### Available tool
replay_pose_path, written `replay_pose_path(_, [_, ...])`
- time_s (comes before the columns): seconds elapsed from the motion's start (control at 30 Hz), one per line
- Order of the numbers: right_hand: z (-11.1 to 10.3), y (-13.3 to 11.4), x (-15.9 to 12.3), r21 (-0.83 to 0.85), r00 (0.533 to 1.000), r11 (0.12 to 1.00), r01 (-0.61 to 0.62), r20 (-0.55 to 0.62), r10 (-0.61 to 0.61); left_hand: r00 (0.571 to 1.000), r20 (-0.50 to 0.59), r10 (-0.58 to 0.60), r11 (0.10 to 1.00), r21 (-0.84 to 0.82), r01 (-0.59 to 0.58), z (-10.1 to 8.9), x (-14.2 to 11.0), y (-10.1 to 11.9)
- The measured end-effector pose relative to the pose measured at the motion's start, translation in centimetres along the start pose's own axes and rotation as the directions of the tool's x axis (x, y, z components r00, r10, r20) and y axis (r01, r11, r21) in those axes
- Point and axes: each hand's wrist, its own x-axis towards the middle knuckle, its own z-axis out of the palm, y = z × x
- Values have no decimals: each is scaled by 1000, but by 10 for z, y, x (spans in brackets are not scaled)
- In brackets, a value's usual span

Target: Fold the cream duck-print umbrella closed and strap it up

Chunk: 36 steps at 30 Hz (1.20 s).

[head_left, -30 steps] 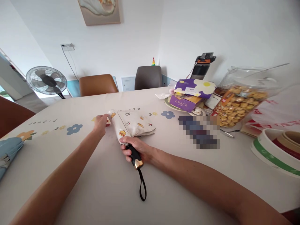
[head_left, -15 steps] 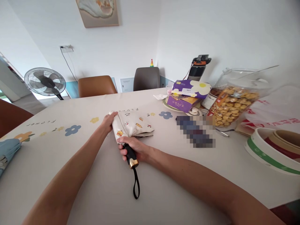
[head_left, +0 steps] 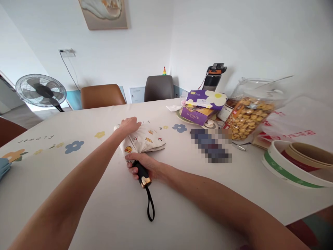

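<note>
A folded white umbrella (head_left: 147,140) with small cartoon prints lies on the table, its loose fabric spread to the right. My right hand (head_left: 144,165) is wrapped round its black handle near the fabric's lower edge. Below the fingers, a gold-coloured end cap and a black wrist strap (head_left: 150,208) show. At the umbrella's far end, my left hand (head_left: 130,125) lies across the top of the fabric, back of the hand up. Its fingers point right and look apart, though the fingertips are partly hidden.
On the right stand a purple box (head_left: 194,114), a black bottle (head_left: 212,80), a clear snack jar (head_left: 246,118) and tape rolls (head_left: 291,166). A blurred-out dark object (head_left: 210,146) lies nearer. Blue fabric (head_left: 3,166) is at the left edge. Chairs (head_left: 102,96) stand behind the table.
My left hand has shifted from the umbrella's far left edge to the right, over the top of the fabric. The right hand keeps its hold on the handle. The view has turned slightly right.
</note>
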Motion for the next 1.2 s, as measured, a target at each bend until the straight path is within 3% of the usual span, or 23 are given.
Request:
replay_pose_path(0.1, [0, -1, 0, 6, 1000, 1000, -10, 7, 10, 992, 102, -70, 997, 34, 67, 11, 10, 8])
replay_pose_path(0.3, [1, -2, 0, 30, 1000, 999, -29, 9, 29, 995, 65, -70, 998, 2, 70, 24, 11, 6])
replay_pose_path(0.43, [1, -1, 0, 12, 1000, 1000, -23, -11, 23, 993, -84, -79, 994, -82, 72, 20, 6, 5])
replay_pose_path(0.53, [2, -2, 0, 9, 1000, 1000, -23, -17, 23, 968, -233, -99, 966, -255, 37, 17, 4, 2])
replay_pose_path(0.63, [2, -2, 0, 9, 1000, 1000, -28, -13, 28, 901, -406, -154, 864, -497, -76, 13, 3, -3])
replay_pose_path(0.7, [1, -1, 0, 8, 1000, 1000, -27, -7, 27, 838, -505, -205, 805, -574, -150, 9, 1, -7])
replay_pose_path(0.77, [0, -1, 2, 10, 1000, 1000, -18, 4, 18, 802, -537, -262, 751, -635, -180, 2, -3, -11])
replay_pose_path(0.83, [-1, 0, 3, 7, 1000, 1000, -8, 12, 8, 815, -488, -313, 645, -739, -195, -9, -7, -15])
replay_pose_path(0.93, [-1, 0, 2, -4, 1000, 1000, 1, 12, -1, 913, -321, -253, 489, -856, -166, -28, -10, -24])
replay_pose_path(1.03, [1, 0, 1, -15, 1000, 1000, -5, 2, 5, 982, -144, -120, 516, -854, -62, -49, -10, -35])
replay_pose_path(1.13, [2, 1, 2, -51, 1000, 999, -10, -8, 10, 987, -84, -139, 520, -854, 1, -64, -8, -43])
replay_pose_path(1.2, [2, 1, 2, -73, 1000, 997, 3, -6, -3, 982, -117, -149, 404, -913, -48, -67, -6, -47])
